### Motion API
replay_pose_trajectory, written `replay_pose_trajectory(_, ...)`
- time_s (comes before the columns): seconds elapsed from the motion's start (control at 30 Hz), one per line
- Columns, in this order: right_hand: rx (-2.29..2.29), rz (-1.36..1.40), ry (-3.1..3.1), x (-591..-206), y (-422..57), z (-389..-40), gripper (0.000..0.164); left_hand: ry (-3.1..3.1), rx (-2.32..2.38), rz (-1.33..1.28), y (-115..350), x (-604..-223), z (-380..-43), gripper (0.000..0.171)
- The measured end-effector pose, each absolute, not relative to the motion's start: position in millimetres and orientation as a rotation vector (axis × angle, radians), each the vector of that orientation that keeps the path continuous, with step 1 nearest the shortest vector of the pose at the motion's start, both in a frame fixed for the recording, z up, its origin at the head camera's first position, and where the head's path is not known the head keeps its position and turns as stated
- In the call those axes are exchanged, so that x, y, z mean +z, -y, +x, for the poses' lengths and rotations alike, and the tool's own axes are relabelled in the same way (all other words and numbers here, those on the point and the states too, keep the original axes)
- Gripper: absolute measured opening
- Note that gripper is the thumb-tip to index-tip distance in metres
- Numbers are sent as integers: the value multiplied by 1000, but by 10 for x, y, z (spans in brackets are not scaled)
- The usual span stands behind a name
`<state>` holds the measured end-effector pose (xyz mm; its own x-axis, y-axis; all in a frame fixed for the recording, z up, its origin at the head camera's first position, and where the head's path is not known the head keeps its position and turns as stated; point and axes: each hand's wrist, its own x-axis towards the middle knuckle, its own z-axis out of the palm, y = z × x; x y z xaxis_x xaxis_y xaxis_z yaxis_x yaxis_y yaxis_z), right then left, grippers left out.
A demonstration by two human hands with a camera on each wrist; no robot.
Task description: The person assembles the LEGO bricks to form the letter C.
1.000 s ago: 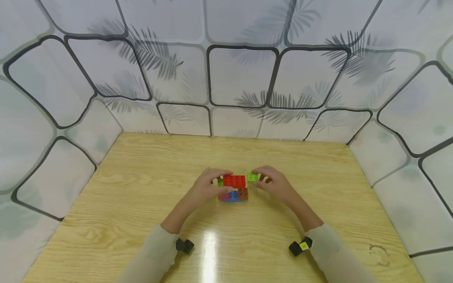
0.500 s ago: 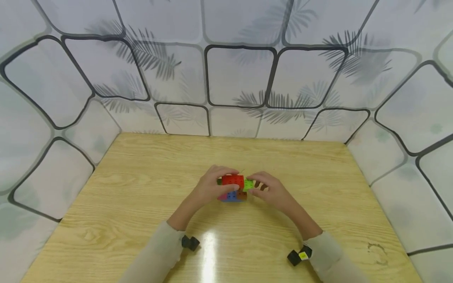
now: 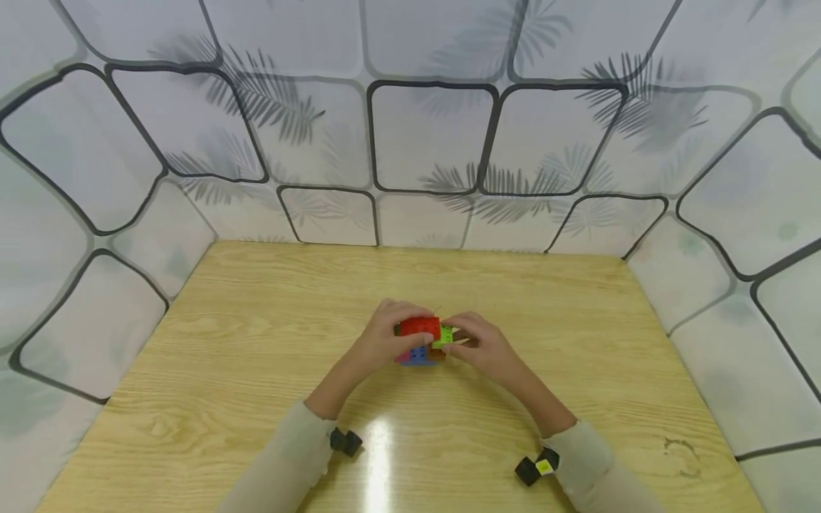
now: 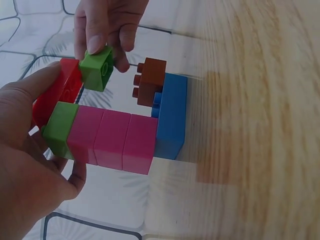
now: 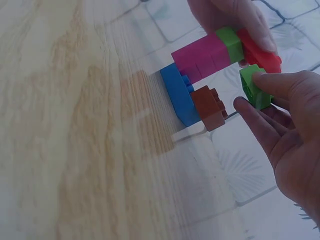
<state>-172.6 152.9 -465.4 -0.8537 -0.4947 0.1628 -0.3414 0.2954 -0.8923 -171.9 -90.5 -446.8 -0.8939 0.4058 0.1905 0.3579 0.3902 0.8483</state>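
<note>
My left hand (image 3: 380,338) holds the top of a toy brick structure, thumb and fingers around the red brick (image 3: 420,325). A green brick (image 4: 59,127) sits beneath the red one, over a column of several pink bricks (image 4: 112,137). The column rises from one end of the blue brick (image 4: 172,117); a brown brick (image 4: 152,82) stands on the other end. My right hand (image 3: 485,347) pinches a light green brick (image 5: 256,87) between thumb and fingers, beside the free end of the red brick and above the brown brick, apart from it.
The structure stands on a wood-grain table (image 3: 256,285). A patterned white screen (image 3: 436,142) surrounds the back and sides. Black wrist cameras sit at both sleeves.
The right hand has brought the light green brick leftward, up to the red brick's end. My left hand has shifted slightly right, its thumb now across the front of the red brick.
</note>
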Motion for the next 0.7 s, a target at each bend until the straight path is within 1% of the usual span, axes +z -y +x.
replay_pose_trajectory(0.13,-1672,-722,-2339,-4658,-1505,-1700,39,-2527,1602,703,901,-4501,-1723,35)
replay_pose_trajectory(0.33,-1716,-588,-2289,-4686,-1488,-1673,46,-2484,1651,707,894,-4540,-1722,37)
replay_pose_trajectory(0.7,-1845,-351,-2074,-4701,-1465,-1659,51,-2453,1670,693,888,-4554,-1723,43)
